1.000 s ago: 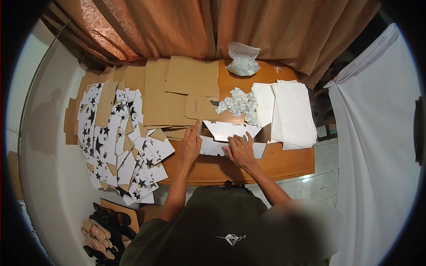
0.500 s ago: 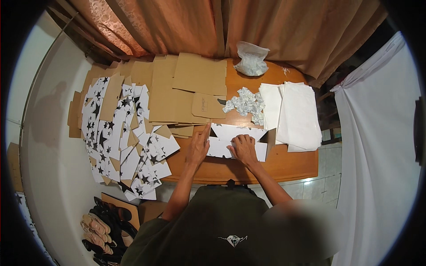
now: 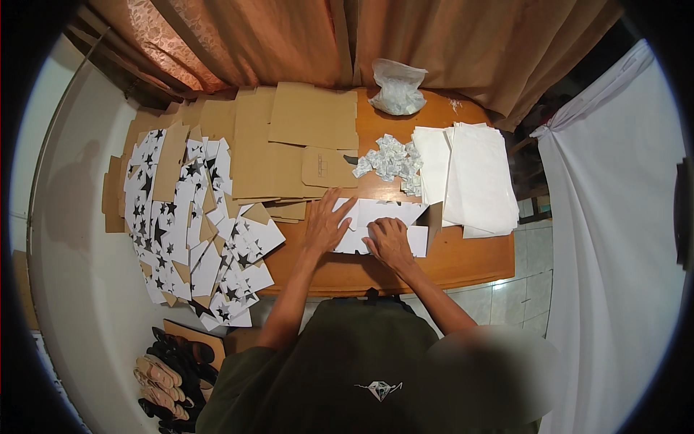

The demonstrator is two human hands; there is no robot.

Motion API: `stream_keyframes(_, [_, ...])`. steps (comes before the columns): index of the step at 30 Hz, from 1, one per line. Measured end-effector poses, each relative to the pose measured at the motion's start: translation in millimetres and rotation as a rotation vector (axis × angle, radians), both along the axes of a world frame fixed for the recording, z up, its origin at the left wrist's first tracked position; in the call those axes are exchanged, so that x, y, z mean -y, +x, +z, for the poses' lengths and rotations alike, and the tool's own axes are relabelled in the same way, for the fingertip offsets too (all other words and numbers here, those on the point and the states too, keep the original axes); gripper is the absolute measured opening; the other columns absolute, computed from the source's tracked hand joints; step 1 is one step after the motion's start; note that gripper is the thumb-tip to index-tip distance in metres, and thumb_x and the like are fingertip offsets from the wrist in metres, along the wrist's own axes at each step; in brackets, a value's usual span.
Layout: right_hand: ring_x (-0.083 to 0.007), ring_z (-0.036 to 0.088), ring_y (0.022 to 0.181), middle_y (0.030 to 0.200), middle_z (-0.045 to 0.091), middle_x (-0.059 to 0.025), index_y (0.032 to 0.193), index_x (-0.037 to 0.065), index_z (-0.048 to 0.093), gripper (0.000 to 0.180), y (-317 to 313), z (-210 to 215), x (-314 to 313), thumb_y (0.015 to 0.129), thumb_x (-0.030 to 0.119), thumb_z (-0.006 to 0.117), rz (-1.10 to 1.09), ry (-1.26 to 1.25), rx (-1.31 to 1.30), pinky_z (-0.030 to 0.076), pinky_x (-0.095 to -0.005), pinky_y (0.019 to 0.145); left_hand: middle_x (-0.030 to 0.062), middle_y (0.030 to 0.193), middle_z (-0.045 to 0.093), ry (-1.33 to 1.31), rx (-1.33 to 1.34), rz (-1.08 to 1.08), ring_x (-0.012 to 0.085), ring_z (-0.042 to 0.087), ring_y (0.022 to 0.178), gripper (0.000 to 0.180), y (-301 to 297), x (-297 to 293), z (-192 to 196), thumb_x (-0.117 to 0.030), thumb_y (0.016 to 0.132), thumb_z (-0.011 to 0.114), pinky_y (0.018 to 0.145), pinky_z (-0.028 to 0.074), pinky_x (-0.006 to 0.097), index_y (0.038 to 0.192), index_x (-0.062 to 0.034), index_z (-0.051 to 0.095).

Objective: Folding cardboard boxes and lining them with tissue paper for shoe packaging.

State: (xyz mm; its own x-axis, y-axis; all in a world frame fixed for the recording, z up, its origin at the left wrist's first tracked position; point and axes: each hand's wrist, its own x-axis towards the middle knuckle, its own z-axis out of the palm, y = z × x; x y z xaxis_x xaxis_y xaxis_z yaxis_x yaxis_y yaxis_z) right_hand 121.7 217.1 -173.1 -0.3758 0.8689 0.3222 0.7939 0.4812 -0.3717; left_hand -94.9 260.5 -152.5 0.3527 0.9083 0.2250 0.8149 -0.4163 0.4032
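A white cardboard box (image 3: 416, 239), partly folded, lies near the table's front edge. Its panels stand up around a shallow middle, and its right end flap shows brown. Over the left end of the box, my left hand (image 3: 328, 226) lies with fingers stretched out and slightly spread. My right hand (image 3: 390, 240) curls its fingers over the near panel, thumb toward the left; the fingertips rest at the panel's upper edge. Whether the left palm presses on the cardboard is hard to see.
Flat brown cardboard sheets (image 3: 253, 155) cover the table's back left. Star-printed white cardboard pieces (image 3: 173, 224) overlap at far left. Small white packets (image 3: 390, 158) lie heaped behind the box, beside white paper sheets (image 3: 481, 181). A plastic bag (image 3: 397, 90) stands behind; shoes (image 3: 163, 380) are at lower left.
My left hand has gone from upright against the box's left end to lying flat over it, fingers spread. The right hand keeps its hold on the near panel. The whole view has shifted slightly.
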Motion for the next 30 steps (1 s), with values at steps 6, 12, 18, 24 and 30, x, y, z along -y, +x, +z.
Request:
stream_keyframes(6, [-0.029,0.051,0.116,0.115,0.057,-0.011,0.114,0.007,0.063,0.041,8,-3,-4,0.091,0.04,0.069,0.012,-0.044,0.029,0.034,-0.0559,0.105,0.0113,0.137,0.054,-0.246,-0.084,-0.209,0.0283,0.043,0.138,0.041,7,-41,8,-0.032,0.09,0.072,0.111,0.024,0.067,0.13,-0.0277,0.065])
stream_keyframes(12, [-0.0298,0.05,0.117,0.113,0.055,-0.0112,0.118,0.011,0.062,0.04,6,-8,-7,0.091,0.04,0.069,-0.007,-0.089,0.042,0.032,-0.0583,0.107,0.0117,0.13,0.056,-0.267,-0.125,-0.393,0.0301,0.051,0.129,0.034,4,-54,16,-0.033,0.087,0.075,0.108,0.03,0.063,0.118,-0.0222,0.067])
stream_keyframes(18, [-0.0306,0.049,0.118,0.113,0.053,-0.0105,0.121,0.016,0.06,0.036,-5,-11,-7,0.092,0.037,0.068,0.025,-0.161,0.009,0.03,-0.0614,0.108,0.014,0.132,0.054,-0.326,-0.149,-0.323,0.0361,0.06,0.115,0.033,-1,-61,18,-0.037,0.085,0.076,0.096,0.046,0.051,0.109,-0.0174,0.066])
stream_keyframes(24, [-0.0304,0.049,0.118,0.116,0.052,-0.0098,0.121,0.016,0.06,0.037,-9,-12,-12,0.092,0.036,0.069,0.045,-0.136,0.0,0.03,-0.0629,0.107,0.0121,0.127,0.057,-0.319,-0.174,-0.324,0.0357,0.059,0.12,0.036,-4,-62,19,-0.034,0.085,0.076,0.098,0.044,0.052,0.114,-0.0163,0.065])
stream_keyframes(30, [-0.0299,0.05,0.116,0.115,0.053,-0.0093,0.119,0.015,0.061,0.039,-6,-10,-6,0.088,0.037,0.072,-0.026,-0.072,0.019,0.031,-0.063,0.106,0.0102,0.136,0.056,-0.254,0.074,-0.349,0.0363,0.05,0.132,0.052,-5,-53,2,-0.038,0.087,0.074,0.107,0.034,0.058,0.126,-0.0076,0.058])
